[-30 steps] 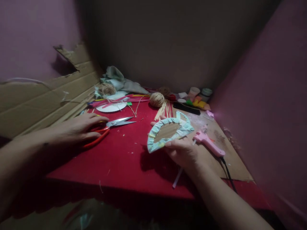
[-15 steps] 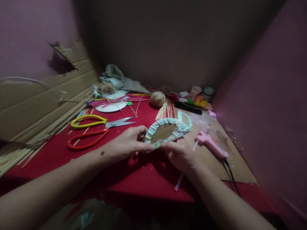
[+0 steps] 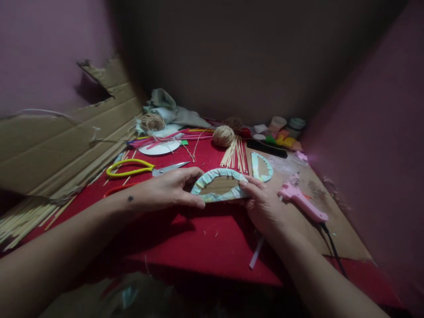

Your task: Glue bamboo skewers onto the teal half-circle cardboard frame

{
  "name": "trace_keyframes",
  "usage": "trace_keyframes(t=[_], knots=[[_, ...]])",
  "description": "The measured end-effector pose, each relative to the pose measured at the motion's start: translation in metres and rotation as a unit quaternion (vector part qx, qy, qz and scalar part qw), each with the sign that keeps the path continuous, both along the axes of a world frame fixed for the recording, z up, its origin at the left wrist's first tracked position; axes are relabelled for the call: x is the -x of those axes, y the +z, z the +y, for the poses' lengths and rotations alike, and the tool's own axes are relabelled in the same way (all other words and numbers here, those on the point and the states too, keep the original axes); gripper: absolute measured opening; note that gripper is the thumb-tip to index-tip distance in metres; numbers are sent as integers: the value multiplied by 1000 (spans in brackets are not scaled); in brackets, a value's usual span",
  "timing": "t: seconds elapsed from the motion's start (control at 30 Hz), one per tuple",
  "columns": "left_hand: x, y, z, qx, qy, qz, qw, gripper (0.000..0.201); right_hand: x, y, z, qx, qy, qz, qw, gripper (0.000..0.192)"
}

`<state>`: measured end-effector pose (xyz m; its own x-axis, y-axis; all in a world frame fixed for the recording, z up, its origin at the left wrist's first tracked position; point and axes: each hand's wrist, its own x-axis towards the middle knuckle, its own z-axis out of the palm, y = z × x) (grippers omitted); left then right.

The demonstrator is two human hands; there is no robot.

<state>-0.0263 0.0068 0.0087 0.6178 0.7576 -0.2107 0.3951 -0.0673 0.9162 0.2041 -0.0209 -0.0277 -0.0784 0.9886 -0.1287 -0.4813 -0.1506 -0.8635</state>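
Observation:
Between my two hands is a half-round cardboard piece (image 3: 221, 184), its edge wrapped in pale blue-green patterned fabric and its brown middle bare. My left hand (image 3: 180, 187) grips its left corner, thumb in front and fingers behind. At the right corner my right hand (image 3: 261, 198) pinches it, with the thumb on the fabric border. The straight edge faces me. Behind my right hand a second, smaller fabric-edged cardboard piece (image 3: 264, 170) lies on the brown board. Scissors with yellow and red handles (image 3: 130, 169) rest by my left hand, which partly covers them.
A pink glue gun (image 3: 303, 201) with a black cord lies on the brown board (image 3: 344, 238) at right. Thin sticks (image 3: 234, 154), a twine ball (image 3: 223, 136), a white disc (image 3: 159, 148) and fabric (image 3: 175, 115) are at the back. Cardboard (image 3: 43, 141) leans at left.
My right hand has shifted from the lower edge to the right corner of the piece. The piece has turned so its straight edge is level. The view has moved slightly left.

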Motion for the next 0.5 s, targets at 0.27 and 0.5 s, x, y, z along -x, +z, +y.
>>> trace_keyframes(t=[0.27, 0.5], knots=[[6, 3, 22, -6, -24, 83, 996, 40, 6, 3, -3, 40, -4, -89, 995, 33], [20, 3, 38, -108, -100, 230, 962, 40, -3, 9, 0, -30, -103, -175, 979, 29]])
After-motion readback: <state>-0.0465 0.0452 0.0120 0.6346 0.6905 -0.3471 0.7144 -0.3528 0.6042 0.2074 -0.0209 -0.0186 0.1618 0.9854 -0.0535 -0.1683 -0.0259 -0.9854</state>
